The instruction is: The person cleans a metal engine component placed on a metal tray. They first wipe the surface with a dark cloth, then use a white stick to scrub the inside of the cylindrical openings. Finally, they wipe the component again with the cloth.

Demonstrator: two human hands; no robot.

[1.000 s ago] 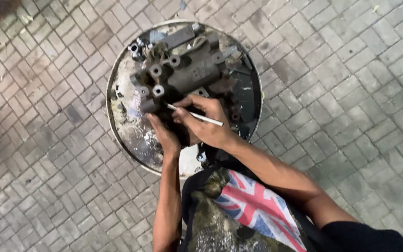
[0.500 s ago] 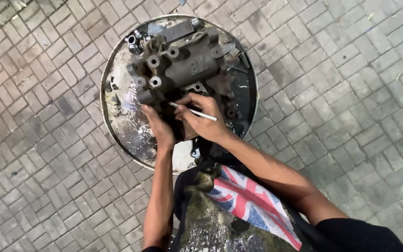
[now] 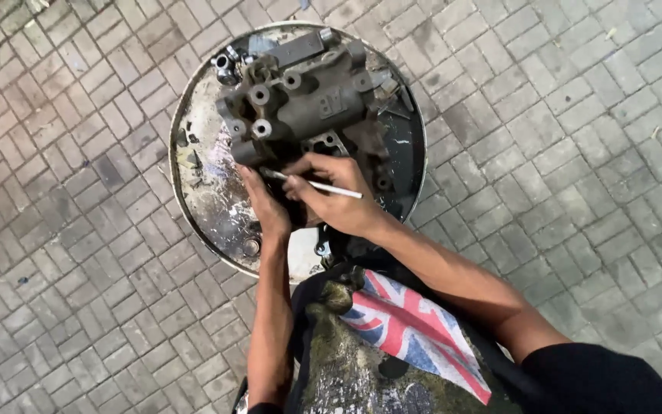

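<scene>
A grimy grey metal valve block (image 3: 300, 103) with round ports lies in a round metal tray (image 3: 201, 165) on the paving. My right hand (image 3: 339, 195) holds a thin white stick-like tool (image 3: 316, 184), its tip pointing left at the block's near edge. My left hand (image 3: 266, 207) rests against the block's near side, just under the tool tip, fingers pressed to the metal.
Small metal parts (image 3: 227, 65) sit at the tray's far left rim, and a small round piece (image 3: 250, 247) lies near its front edge. Grey brick paving (image 3: 561, 153) surrounds the tray. A dirty cloth with a red, white and blue flag pattern (image 3: 408, 330) covers my lap.
The view has shifted slightly; the tray sits a little higher and more left in frame. Both hands stay at the block's near edge, the tool tip nudged left.
</scene>
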